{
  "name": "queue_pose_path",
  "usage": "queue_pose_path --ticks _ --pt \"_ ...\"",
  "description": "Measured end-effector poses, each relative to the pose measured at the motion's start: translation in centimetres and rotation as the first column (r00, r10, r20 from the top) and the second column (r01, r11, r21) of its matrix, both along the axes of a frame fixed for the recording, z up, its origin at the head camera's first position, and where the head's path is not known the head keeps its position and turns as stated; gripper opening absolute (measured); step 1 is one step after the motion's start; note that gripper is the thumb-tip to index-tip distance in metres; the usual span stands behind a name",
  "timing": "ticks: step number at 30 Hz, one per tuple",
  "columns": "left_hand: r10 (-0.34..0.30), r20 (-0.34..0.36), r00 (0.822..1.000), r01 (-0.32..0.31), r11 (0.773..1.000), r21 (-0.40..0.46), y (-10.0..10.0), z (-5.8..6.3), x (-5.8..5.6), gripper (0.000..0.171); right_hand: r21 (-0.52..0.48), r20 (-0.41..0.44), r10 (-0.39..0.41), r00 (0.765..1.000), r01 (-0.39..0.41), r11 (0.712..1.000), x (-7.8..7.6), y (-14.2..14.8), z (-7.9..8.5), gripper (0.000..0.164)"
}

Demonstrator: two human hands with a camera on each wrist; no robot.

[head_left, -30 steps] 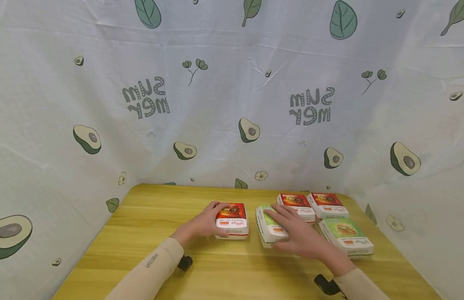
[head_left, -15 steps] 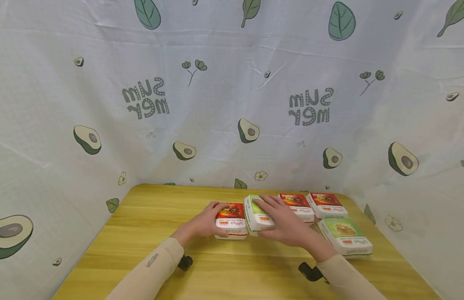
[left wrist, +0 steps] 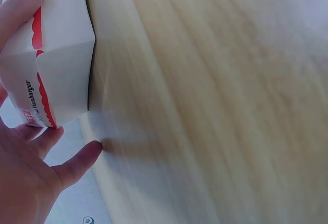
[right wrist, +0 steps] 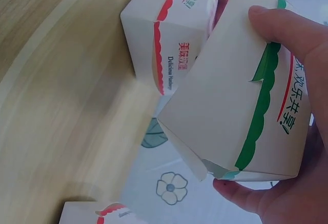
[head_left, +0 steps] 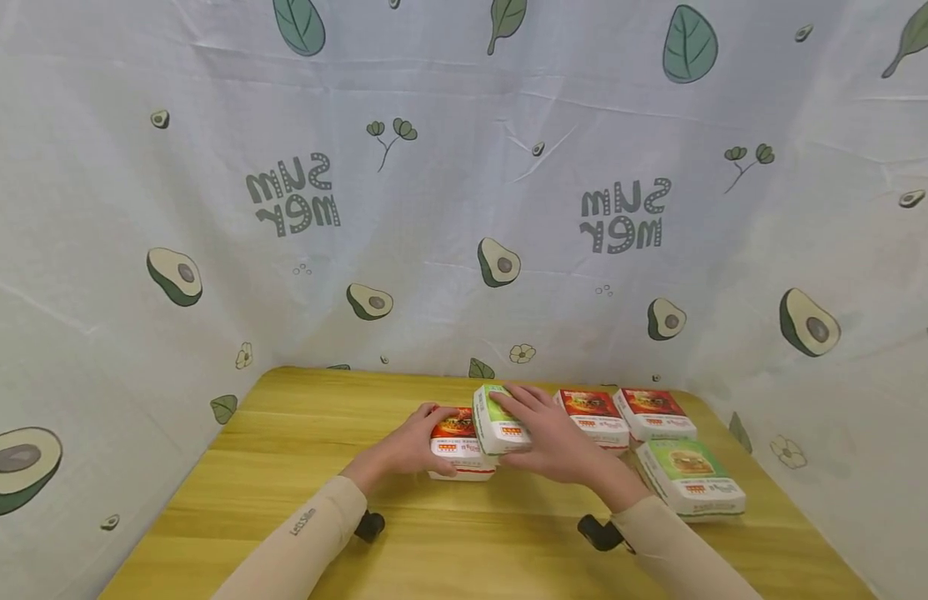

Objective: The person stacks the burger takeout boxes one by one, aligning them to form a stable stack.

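Note:
My left hand (head_left: 409,443) grips a red-topped hamburger box (head_left: 464,468) from its left side, near the middle of the table. The left wrist view shows the thumb along one side of this white-walled box (left wrist: 64,75), which sits on the wood. My right hand (head_left: 554,437) holds a green-topped hamburger box (head_left: 495,431) between thumb and fingers. That box is tilted and off the table, overlapping the right part of the red-topped box in the head view. In the right wrist view the green-striped box (right wrist: 220,96) is close beside the red-striped box (right wrist: 143,44); contact is unclear.
To the right, two more red-topped boxes (head_left: 593,414) (head_left: 654,410) stand at the back of the wooden table (head_left: 313,417). Another green-topped box (head_left: 691,477) sits in front of them. A patterned cloth (head_left: 433,208) hangs behind and around the table.
My right hand has carried the green-topped box leftward and up, from beside the right-hand boxes to the red-topped box. My left hand stays where it was.

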State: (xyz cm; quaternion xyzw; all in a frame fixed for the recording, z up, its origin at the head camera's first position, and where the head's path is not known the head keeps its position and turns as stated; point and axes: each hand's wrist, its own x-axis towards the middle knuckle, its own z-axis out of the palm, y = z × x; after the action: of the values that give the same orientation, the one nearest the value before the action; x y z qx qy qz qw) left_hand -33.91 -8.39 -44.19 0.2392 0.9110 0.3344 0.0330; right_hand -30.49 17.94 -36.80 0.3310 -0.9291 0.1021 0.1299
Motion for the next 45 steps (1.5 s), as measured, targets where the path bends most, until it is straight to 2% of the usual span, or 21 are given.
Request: queue_pose_path --ticks 6,21,30,45 --pt "-0.012 -0.003 1.000 0.012 1.000 0.001 0.0 -0.1 0.1 0.092 -0.006 -0.001 -0.002 1.000 0.002 1.000 -0.4 -0.5 -0.1 0.091" --pt "0.018 0.035 0.999 -0.020 0.998 0.068 0.1 -0.3 0.4 0.112 0.015 0.035 0.001 0.999 -0.001 1.000 -1.0 -2.0 -0.1 0.088" --pt "0.006 0.024 1.000 -0.009 0.994 0.109 0.1 -0.2 0.0 0.112 0.031 0.042 0.005 0.999 -0.006 0.999 -1.9 -2.9 0.1 0.087" --pt "-0.013 0.012 1.000 0.012 0.993 0.120 0.0 -0.2 -0.5 0.107 0.045 0.064 0.017 0.998 -0.020 0.999 -2.6 -4.5 0.6 0.086"
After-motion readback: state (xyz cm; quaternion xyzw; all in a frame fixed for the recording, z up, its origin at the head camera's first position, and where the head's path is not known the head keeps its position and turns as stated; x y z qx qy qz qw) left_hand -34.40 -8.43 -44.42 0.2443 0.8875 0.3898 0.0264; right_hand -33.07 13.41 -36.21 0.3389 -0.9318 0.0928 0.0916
